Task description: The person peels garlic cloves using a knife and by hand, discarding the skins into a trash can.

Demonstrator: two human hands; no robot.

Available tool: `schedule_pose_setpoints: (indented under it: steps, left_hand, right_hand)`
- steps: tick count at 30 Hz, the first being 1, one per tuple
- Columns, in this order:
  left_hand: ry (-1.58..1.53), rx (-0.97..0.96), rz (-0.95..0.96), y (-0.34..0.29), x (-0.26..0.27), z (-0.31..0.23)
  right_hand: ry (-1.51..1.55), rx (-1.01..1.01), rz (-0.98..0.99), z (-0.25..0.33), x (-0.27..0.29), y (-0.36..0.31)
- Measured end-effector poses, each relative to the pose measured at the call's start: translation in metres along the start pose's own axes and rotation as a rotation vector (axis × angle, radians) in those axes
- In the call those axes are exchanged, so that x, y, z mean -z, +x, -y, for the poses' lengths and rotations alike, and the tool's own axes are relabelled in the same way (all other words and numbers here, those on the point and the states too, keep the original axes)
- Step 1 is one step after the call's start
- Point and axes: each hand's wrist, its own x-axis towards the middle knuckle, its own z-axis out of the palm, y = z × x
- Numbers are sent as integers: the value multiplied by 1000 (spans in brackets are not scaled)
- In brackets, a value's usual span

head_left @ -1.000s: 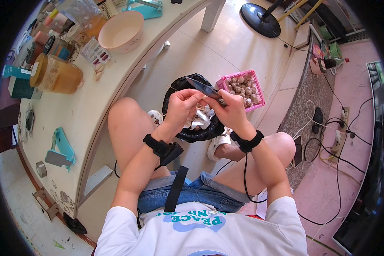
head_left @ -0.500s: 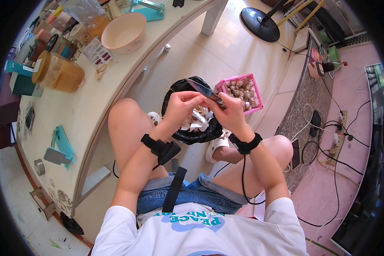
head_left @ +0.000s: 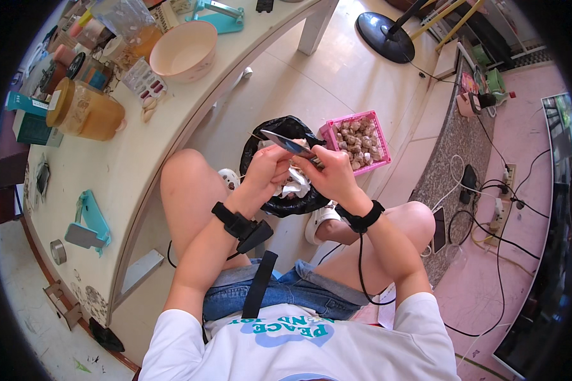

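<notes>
Grey-bladed knife (head_left: 283, 140) gripped by my right hand (head_left: 335, 173); whether the fingers of my left hand (head_left: 265, 170) hold anything, I cannot tell. Pink basket (head_left: 329, 136) at two o'clock.

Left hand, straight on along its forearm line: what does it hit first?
Probably the blade of the knife gripped by the right hand, which crosses just ahead of the left hand. Depth is unclear, so it might pass under.
</notes>
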Motion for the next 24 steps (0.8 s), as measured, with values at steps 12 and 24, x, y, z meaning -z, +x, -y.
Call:
schedule_pose_setpoints:
  steps: [12,24]
  left_hand:
    - [-27,-126,7,5,1,-1]
    - [-21,15,135,0,-5,-3]
  right_hand:
    - [104,-12,-61,2,9,3]
    - [53,53,-51,-4,19,8]
